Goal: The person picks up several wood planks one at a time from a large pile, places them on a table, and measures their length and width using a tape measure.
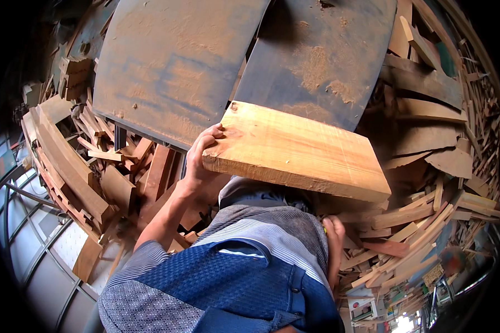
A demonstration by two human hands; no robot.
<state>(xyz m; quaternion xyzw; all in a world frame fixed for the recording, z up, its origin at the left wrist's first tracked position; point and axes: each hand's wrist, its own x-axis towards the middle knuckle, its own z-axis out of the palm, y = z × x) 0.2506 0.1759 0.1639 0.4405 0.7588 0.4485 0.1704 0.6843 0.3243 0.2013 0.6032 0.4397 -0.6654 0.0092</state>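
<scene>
A thick, pale wooden plank (300, 145) lies across the near edge of a dusty metal machine table (166, 72), jutting out toward my body. My left hand (201, 152) grips its left end, fingertips over the top face and the palm against the end. The plank's underside is hidden. My right hand (333, 226) is low beside my right hip, away from the plank, with its fingers curled. A tiny yellow-green bit shows at those fingers, too small to name.
Stacked offcuts and boards (75, 161) crowd the left side. Curved wood pieces (428, 111) and a heap of thin strips (411, 238) fill the right. Sawdust (316, 66) covers parts of the metal table, which a dark gap splits in two. A metal-framed window (39, 238) stands at lower left.
</scene>
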